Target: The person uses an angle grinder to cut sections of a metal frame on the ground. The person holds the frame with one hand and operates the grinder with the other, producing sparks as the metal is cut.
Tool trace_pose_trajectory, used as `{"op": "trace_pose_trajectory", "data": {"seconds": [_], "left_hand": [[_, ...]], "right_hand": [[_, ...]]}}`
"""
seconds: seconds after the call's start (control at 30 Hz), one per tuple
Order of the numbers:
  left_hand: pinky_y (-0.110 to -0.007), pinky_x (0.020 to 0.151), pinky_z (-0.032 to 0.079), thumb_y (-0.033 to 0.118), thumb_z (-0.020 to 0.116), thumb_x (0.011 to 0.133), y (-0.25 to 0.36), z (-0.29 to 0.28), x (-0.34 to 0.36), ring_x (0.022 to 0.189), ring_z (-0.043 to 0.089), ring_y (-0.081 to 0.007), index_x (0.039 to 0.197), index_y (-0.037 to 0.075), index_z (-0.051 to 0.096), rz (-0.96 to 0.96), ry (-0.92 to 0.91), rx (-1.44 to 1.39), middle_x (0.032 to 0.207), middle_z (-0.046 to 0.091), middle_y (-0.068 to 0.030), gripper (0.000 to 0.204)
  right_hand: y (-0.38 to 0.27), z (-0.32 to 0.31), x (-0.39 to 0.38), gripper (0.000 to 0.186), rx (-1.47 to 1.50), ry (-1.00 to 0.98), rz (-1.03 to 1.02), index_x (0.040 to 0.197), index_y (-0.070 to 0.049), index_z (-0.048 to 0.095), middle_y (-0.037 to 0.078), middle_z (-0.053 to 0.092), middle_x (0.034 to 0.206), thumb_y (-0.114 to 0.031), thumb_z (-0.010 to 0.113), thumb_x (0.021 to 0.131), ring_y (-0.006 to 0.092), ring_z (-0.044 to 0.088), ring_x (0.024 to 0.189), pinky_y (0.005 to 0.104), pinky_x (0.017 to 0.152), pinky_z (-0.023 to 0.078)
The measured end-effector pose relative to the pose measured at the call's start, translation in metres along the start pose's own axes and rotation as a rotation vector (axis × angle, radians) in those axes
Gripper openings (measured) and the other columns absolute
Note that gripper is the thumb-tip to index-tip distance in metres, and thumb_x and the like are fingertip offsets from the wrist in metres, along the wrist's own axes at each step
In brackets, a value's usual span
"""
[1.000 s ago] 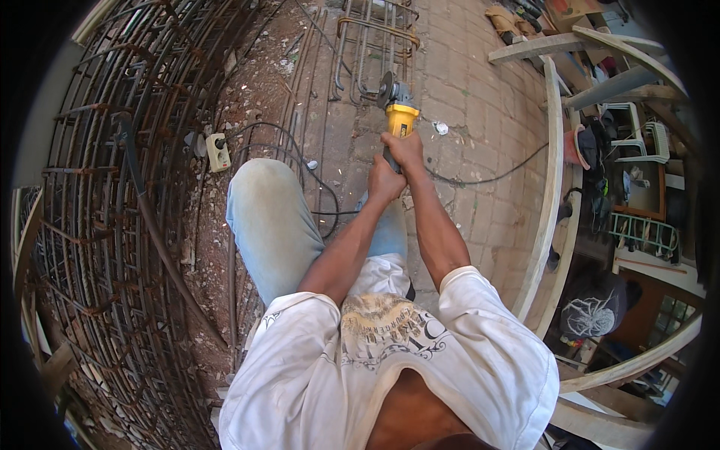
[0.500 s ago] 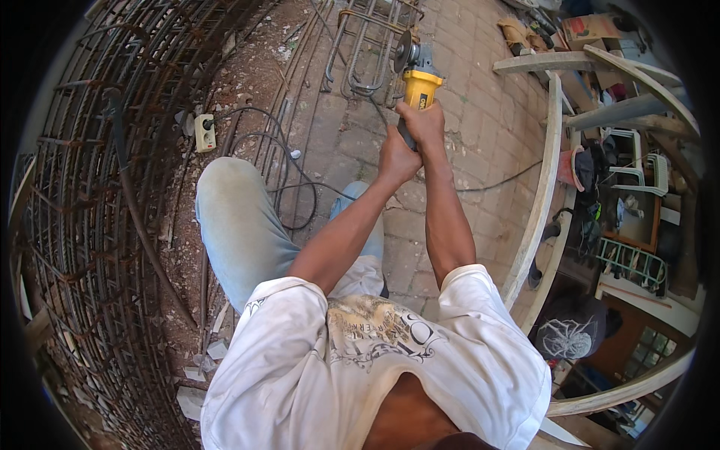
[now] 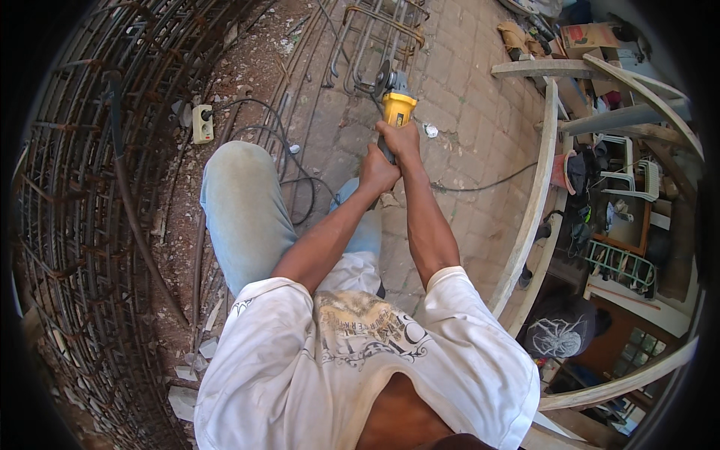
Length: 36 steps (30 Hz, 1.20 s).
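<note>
Grinder (image 3: 399, 109) gripped by left hand (image 3: 379, 170) and right hand (image 3: 401, 140) at near end of rebar cage (image 3: 384, 22); work seems underway, finished cuts indiscernible.

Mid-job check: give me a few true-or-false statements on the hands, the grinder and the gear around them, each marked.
1. The left hand and right hand both grip the yellow grinder, its disc at the far end. True.
2. The left hand is nearer the disc. False: the right hand is.
3. A black plug sits in the pale socket block. True.
4. The socket block lies right of the grinder. False: it lies left.
5. Tied rebar fills the left side. True.
</note>
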<state>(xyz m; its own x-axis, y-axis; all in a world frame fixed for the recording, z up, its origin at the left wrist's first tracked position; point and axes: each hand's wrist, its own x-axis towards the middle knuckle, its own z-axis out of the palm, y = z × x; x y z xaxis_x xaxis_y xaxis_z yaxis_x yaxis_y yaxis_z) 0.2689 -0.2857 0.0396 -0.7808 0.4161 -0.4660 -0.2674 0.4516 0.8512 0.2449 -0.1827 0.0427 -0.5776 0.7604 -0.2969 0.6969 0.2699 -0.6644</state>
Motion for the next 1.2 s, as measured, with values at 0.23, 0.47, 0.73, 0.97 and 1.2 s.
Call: {"op": "trace_pose_trajectory", "data": {"seconds": [0.23,0.47,0.73,0.97,1.2], "left_hand": [[-0.048,0.080,0.054,0.033,0.075,0.075,0.002,0.000,0.002,0.091,0.069,-0.0415,0.113,-0.009,0.043,-0.037,-0.022,-0.024,0.099,0.067,-0.0310,0.065],[-0.045,0.071,0.056,0.031,0.075,0.073,-0.004,0.003,0.009,0.083,0.071,-0.0386,0.115,-0.011,0.043,-0.019,-0.024,-0.040,0.093,0.068,-0.0283,0.068],[-0.044,0.065,0.056,0.027,0.078,0.069,-0.009,0.000,0.019,0.078,0.071,-0.0348,0.114,-0.012,0.046,-0.132,-0.123,-0.114,0.092,0.069,-0.0261,0.068],[-0.036,0.050,0.052,0.032,0.081,0.071,-0.014,-0.003,0.019,0.063,0.070,-0.0261,0.095,-0.011,0.056,0.035,-0.098,-0.111,0.084,0.068,-0.0226,0.056],[-0.043,0.076,0.056,0.033,0.082,0.065,-0.017,-0.001,0.019,0.092,0.070,-0.0366,0.120,-0.016,0.044,-0.089,-0.135,-0.124,0.099,0.068,-0.0284,0.082]], "right_hand": [[0.001,0.000,0.005,0.046,-0.023,-0.028,-0.005,0.087,0.004,0.068,0.021,0.071,0.084,-0.033,0.079,0.062,0.0305,0.072,0.077,0.0405,0.069,0.054],[0.002,0.003,0.010,0.042,-0.064,0.034,0.010,0.082,0.004,0.068,0.020,0.071,0.083,-0.032,0.078,0.062,0.0293,0.072,0.076,0.0401,0.068,0.054],[-0.006,0.004,0.005,0.035,-0.025,-0.009,-0.023,0.079,0.004,0.067,0.014,0.070,0.075,-0.028,0.077,0.066,0.0223,0.067,0.066,0.0372,0.059,0.051],[-0.004,0.006,0.002,0.037,0.060,-0.044,-0.045,0.080,0.003,0.067,0.013,0.069,0.075,-0.029,0.077,0.065,0.0215,0.067,0.065,0.0366,0.059,0.051],[0.002,0.014,0.007,0.034,-0.019,0.032,0.033,0.082,0.001,0.068,0.010,0.069,0.076,-0.027,0.078,0.066,0.0181,0.065,0.062,0.0347,0.056,0.049]]}}
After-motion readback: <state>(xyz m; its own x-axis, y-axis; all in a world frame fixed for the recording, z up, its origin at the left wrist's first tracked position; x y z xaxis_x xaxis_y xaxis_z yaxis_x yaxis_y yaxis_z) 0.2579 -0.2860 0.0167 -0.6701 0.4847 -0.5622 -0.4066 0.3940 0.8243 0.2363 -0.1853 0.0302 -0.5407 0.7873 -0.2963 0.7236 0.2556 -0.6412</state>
